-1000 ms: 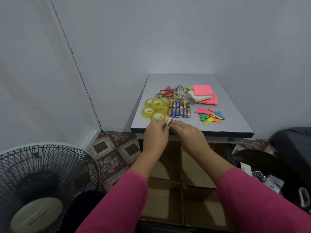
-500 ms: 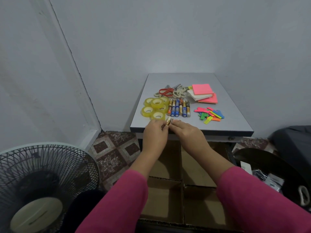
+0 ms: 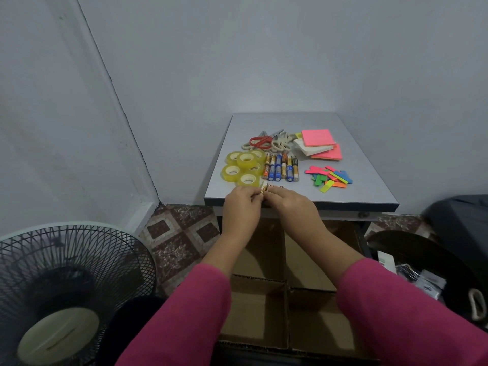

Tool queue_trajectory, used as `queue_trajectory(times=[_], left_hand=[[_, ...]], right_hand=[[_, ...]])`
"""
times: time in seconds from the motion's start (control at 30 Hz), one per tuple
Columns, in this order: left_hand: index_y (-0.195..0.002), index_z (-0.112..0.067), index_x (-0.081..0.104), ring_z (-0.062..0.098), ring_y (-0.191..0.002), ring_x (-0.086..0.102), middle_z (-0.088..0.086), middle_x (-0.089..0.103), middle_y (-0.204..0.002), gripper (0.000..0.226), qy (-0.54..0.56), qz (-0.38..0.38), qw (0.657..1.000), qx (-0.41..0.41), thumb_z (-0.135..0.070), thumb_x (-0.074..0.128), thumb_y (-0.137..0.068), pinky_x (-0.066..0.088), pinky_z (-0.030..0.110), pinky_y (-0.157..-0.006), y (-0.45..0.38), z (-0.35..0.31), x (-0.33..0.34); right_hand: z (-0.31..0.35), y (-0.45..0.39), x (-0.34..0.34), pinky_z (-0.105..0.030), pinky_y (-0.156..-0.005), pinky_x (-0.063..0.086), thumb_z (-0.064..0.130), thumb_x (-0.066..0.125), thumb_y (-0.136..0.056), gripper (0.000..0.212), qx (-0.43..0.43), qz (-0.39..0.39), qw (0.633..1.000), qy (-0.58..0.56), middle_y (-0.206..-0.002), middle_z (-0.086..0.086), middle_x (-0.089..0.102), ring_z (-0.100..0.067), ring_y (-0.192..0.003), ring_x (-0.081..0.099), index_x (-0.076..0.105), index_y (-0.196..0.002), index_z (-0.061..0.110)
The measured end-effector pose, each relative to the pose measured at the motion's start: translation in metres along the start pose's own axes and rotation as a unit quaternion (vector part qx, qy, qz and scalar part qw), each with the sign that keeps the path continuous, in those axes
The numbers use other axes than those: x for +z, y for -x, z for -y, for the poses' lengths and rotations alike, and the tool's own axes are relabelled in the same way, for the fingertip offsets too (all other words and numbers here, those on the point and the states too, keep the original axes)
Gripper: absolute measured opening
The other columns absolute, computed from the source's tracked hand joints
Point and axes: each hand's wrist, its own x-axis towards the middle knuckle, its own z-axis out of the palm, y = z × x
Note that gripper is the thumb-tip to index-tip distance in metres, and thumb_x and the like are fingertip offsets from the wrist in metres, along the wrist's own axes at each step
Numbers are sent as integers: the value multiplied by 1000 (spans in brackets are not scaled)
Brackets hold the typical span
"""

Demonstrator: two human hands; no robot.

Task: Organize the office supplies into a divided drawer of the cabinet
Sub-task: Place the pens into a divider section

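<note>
- Standing idle at the lower left of the frame, a fan [image 3: 60, 294] plays no part.
- Tape rolls [image 3: 244, 167] sit clustered left of centre on the cabinet top [image 3: 369, 191], presumably grouped by kind.
- Left hand [image 3: 243, 207] and right hand [image 3: 287, 204] meet at the front edge, fingertips pinched together on some small gold-coloured items [image 3: 264, 188], too small to name; likely gathering them for one trip.
- Batteries [image 3: 281, 167], scissors [image 3: 266, 142], sticky notes [image 3: 318, 143] and coloured tabs [image 3: 328, 178] wait further right.
- Divided drawer [image 3: 286, 313] lies open at the bottom centre beneath the arms, its visible compartments holding nothing.
</note>
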Motion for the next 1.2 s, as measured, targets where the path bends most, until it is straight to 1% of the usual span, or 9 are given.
queue_trajectory(times=[0.1,0.27,0.47,0.7,0.83,0.9,1.0,1.1,1.2], left_hand=[[-113,-12,70,14,-99,59,5,66,-110,24,10,-4,1000,-2,-17,61,-92,42,17,-82,0,1,0],[-113,-12,70,11,-96,59,5,66,-109,24,25,-12,1000,-7,-18,63,-91,42,15,-79,1,1,1],[-113,-11,70,11,-97,61,4,68,-108,25,52,-22,998,-21,-19,63,-90,45,17,-80,0,4,5],[-102,-12,73,10,-81,64,-2,70,-89,17,182,-47,975,-121,-12,65,-87,53,21,-71,11,12,-6],[-93,-14,69,16,-80,69,3,69,-85,14,289,4,945,-151,-4,60,-88,58,28,-73,32,26,-24],[-93,-10,68,16,-77,67,7,67,-85,14,306,56,937,-161,-1,58,-89,57,27,-72,44,36,-32],[-89,-9,70,14,-69,64,9,67,-80,17,274,131,940,-155,1,56,-89,55,21,-64,59,53,-37],[-86,-8,70,11,-64,62,9,66,-78,19,246,159,943,-161,3,55,-90,53,18,-60,68,62,-32],[-83,-7,69,8,-61,61,9,65,-77,20,246,155,940,-178,7,54,-89,52,16,-57,72,63,-25]], right_hand=[[-1,3,-3,-36,-69,60,1,82,-68,40,-20,-11,1000,-5,-103,-12,71,-27,-90,70,71,-106,5],[-3,10,-4,-36,-75,57,-3,89,-53,55,-32,-33,999,24,-103,-17,72,-29,-91,71,72,-105,2],[-2,9,-4,-40,-78,56,-11,85,-55,55,7,-36,999,-14,-105,-18,71,-31,-93,71,71,-106,1],[17,16,-30,-26,-97,41,-2,68,-83,32,138,-55,979,-140,-110,-9,71,-21,-103,67,69,-114,7],[32,44,-51,-14,-90,46,4,71,-81,34,136,-53,965,-217,-99,1,72,-3,-94,64,68,-113,16],[38,63,-55,0,-86,41,7,74,-79,37,159,14,951,-264,-98,11,69,13,-92,59,66,-110,24],[49,75,-58,3,-78,38,16,72,-82,24,235,222,889,-325,-95,21,63,19,-84,55,72,-104,26],[61,80,-43,-9,-87,42,22,66,-88,22,179,414,853,-262,-105,15,65,4,-96,57,71,-109,22],[81,76,-24,-27,-84,50,17,64,-88,18,136,507,827,-201,-102,-3,69,-15,-94,63,72,-104,15]])
